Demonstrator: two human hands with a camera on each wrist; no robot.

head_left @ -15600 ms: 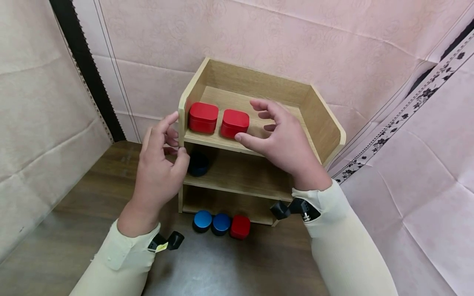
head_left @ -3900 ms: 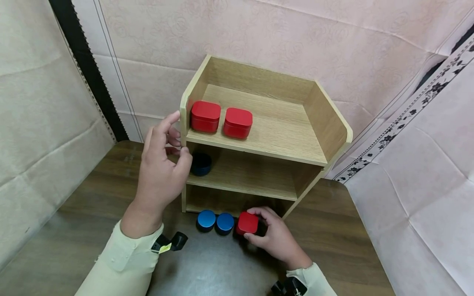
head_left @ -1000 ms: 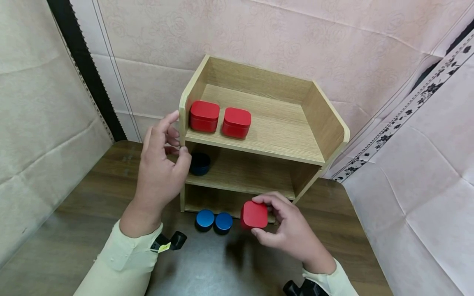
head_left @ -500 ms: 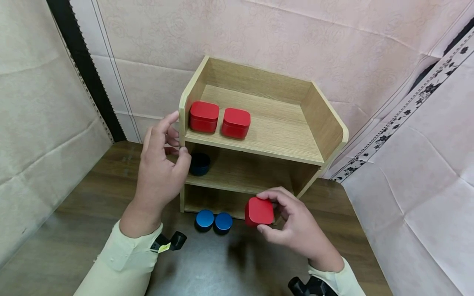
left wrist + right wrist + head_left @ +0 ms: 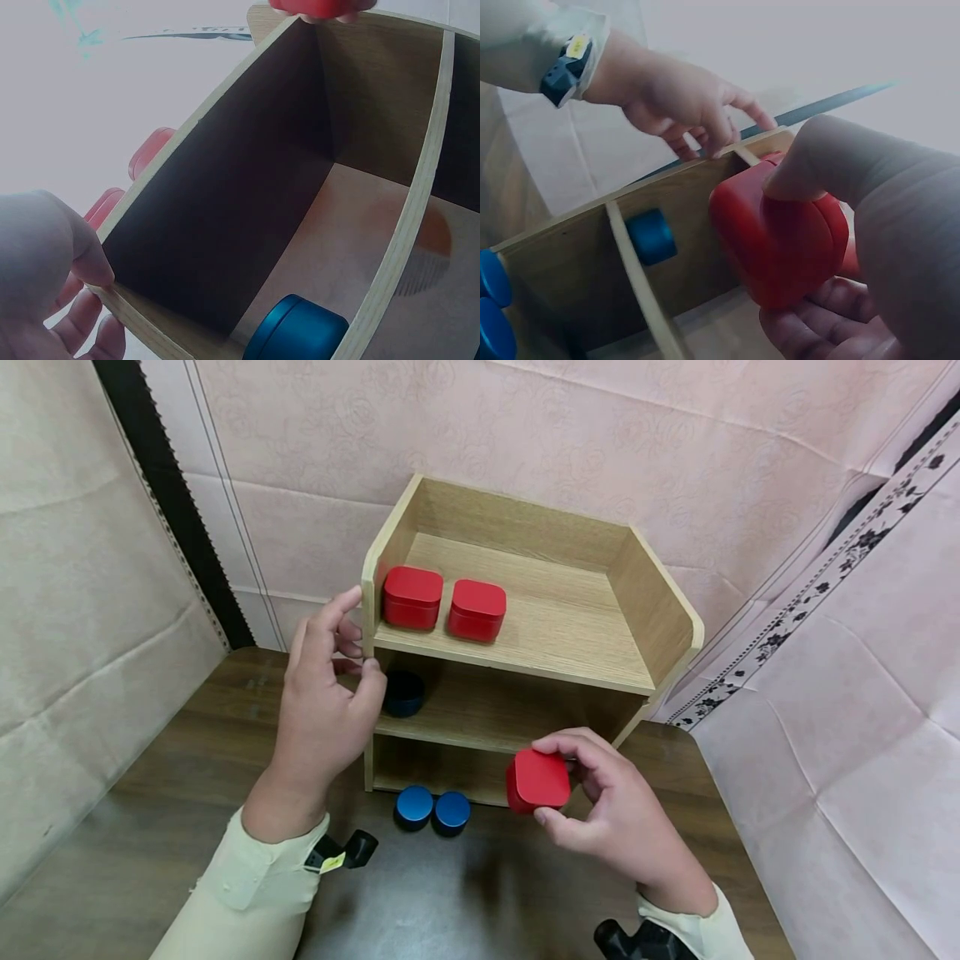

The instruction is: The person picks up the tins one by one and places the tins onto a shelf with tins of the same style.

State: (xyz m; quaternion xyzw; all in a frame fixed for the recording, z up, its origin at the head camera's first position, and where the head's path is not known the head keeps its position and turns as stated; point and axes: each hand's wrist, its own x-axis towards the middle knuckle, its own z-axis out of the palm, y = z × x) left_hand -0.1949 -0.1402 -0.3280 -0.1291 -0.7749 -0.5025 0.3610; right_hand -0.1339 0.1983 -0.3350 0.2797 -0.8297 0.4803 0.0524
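My right hand (image 5: 615, 802) grips a red lidded box (image 5: 542, 779) with rounded corners, thumb on one side and fingers on the other. It is raised in front of the lower right part of a small wooden shelf (image 5: 517, 664). My left hand (image 5: 322, 702) rests against the shelf's left side, fingers loosely bent, thumb at the front edge. Two more red boxes, a left one (image 5: 412, 598) and a right one (image 5: 477, 611), sit on the top shelf. A round blue tin (image 5: 298, 330) stands at the left of the middle shelf, dark in the head view.
Two round blue tins, one left (image 5: 413, 807) and one right (image 5: 452, 813), stand on the brown wooden table (image 5: 420, 902) before the shelf. Pale cloth (image 5: 525, 427) hangs behind the shelf and on both sides.
My right hand took the red box from beside the blue tins on the table. It has lifted it and moved it right and up. My left hand has kept its place.
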